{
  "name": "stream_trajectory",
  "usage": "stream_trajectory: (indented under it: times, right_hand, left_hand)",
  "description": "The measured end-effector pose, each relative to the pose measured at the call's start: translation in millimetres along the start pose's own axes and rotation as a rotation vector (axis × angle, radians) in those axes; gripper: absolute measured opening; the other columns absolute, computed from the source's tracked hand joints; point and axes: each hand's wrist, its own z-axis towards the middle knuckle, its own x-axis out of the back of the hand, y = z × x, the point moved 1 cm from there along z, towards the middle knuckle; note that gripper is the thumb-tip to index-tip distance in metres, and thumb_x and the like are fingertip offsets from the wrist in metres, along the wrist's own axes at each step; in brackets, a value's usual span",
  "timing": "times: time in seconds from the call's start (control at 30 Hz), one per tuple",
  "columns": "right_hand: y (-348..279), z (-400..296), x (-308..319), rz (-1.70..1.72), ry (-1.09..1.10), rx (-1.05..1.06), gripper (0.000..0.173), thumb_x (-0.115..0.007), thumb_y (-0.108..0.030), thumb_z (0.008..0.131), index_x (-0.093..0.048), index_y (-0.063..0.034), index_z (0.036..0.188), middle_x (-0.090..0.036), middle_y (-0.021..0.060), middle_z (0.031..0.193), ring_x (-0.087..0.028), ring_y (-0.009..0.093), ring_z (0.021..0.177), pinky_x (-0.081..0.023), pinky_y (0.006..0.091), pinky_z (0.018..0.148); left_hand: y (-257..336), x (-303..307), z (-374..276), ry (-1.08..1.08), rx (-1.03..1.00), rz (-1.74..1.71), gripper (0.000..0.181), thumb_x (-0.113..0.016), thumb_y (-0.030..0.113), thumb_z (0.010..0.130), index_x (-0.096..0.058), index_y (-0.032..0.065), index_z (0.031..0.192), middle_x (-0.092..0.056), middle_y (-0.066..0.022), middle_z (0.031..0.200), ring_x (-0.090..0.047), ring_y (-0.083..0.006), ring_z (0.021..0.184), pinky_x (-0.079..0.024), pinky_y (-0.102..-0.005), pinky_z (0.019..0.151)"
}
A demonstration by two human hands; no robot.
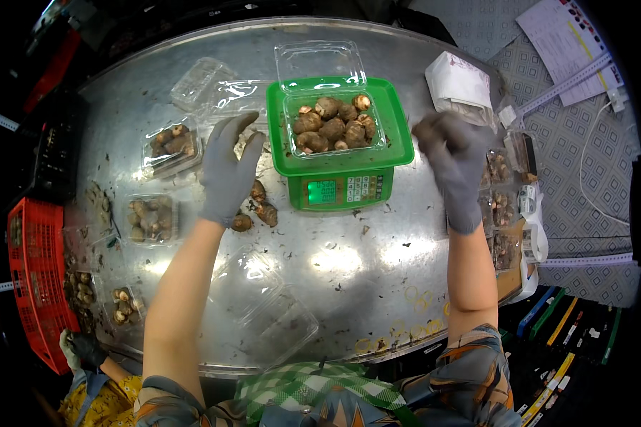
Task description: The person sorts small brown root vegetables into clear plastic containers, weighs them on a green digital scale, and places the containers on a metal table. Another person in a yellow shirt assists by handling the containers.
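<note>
An open clear plastic clamshell box (334,123) full of small brown taro-like tubers rests on the green tray (400,155) of a digital scale (342,189) with its display lit. My left hand (227,165), in a grey glove, hovers left of the tray with thumb and fingers apart and nothing seen in it. Loose tubers (267,213) lie just right of its wrist. To the tray's right is my gloved right hand (451,155), blurred, with its fingers curled; whether it holds something cannot be told.
Filled boxes (152,218) stand at left, others (505,208) at right. Empty clear boxes (267,299) lie near the front, beside yellow rubber bands (419,331). A white paper-covered stack (459,80) is at back right. A co-worker's gloved hands (83,347) are by a red crate (37,277).
</note>
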Motion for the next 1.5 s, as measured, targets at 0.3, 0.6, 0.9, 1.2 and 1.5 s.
stream_trajectory:
  times: [0.3, 0.6, 0.9, 1.2, 1.5]
  right_hand:
    - [-1.5, -124.7, -90.4, -0.292, -0.298, -0.043, 0.062, -0.075, -0.04, 0.064, -0.049, -0.0041, 0.107, -0.051, 0.0155, 0.105, -0.054, 0.028, 0.091, -0.044, 0.0394, 0.076]
    - [-18.1, -134.1, -93.8, -0.156, -0.374, 0.107, 0.055, -0.075, -0.042, 0.066, -0.057, -0.0069, 0.103, -0.058, 0.0095, 0.098, -0.055, 0.028, 0.092, -0.043, 0.0388, 0.083]
    - [63.4, -30.2, -49.3, -0.103, -0.126, -0.028, 0.053, -0.066, -0.013, 0.078, -0.046, -0.0058, 0.127, -0.045, 0.0189, 0.127, -0.047, 0.033, 0.118, -0.04, 0.0369, 0.097]
    - [145.9, 103.3, -96.5, 0.554, -0.053, -0.65, 0.07, -0.032, -0.058, 0.092, -0.046, 0.0009, 0.127, -0.052, 0.0207, 0.121, -0.046, 0.031, 0.116, -0.034, 0.0393, 0.099]
    - [122.0, 15.7, -45.2, 0.302, -0.072, -0.246, 0.045, -0.045, -0.027, 0.094, -0.043, 0.0016, 0.128, -0.051, 0.0177, 0.124, -0.052, 0.024, 0.11, -0.043, 0.0336, 0.091]
  left_hand:
    - [54.3, -22.3, -87.4, -0.997, 0.388, -0.122, 0.048, -0.051, 0.04, 0.089, -0.05, 0.0056, 0.122, -0.062, -0.0216, 0.094, -0.061, -0.0325, 0.09, -0.047, -0.0389, 0.08]
    - [-13.7, 121.7, -205.8, -0.486, 1.076, -0.132, 0.025, -0.054, 0.023, 0.086, -0.065, 0.0004, 0.091, -0.06, -0.01, 0.065, -0.059, -0.0298, 0.065, -0.048, -0.0374, 0.064]
    - [12.8, 93.8, -142.9, -0.648, 0.118, 0.377, 0.047, -0.065, 0.017, 0.079, -0.053, 0.0031, 0.122, -0.052, -0.0198, 0.126, -0.053, -0.0337, 0.111, -0.042, -0.0392, 0.093]
    - [-4.4, -67.0, -4.6, -0.14, -0.26, 0.351, 0.024, -0.064, 0.012, 0.078, -0.062, 0.0022, 0.1, -0.055, -0.0138, 0.083, -0.054, -0.0313, 0.08, -0.045, -0.0406, 0.071]
    - [-30.2, -66.7, -4.8, -0.199, 0.104, -0.011, 0.015, -0.058, 0.009, 0.082, -0.066, 0.0055, 0.095, -0.06, -0.0061, 0.082, -0.058, -0.0183, 0.078, -0.048, -0.0315, 0.066]
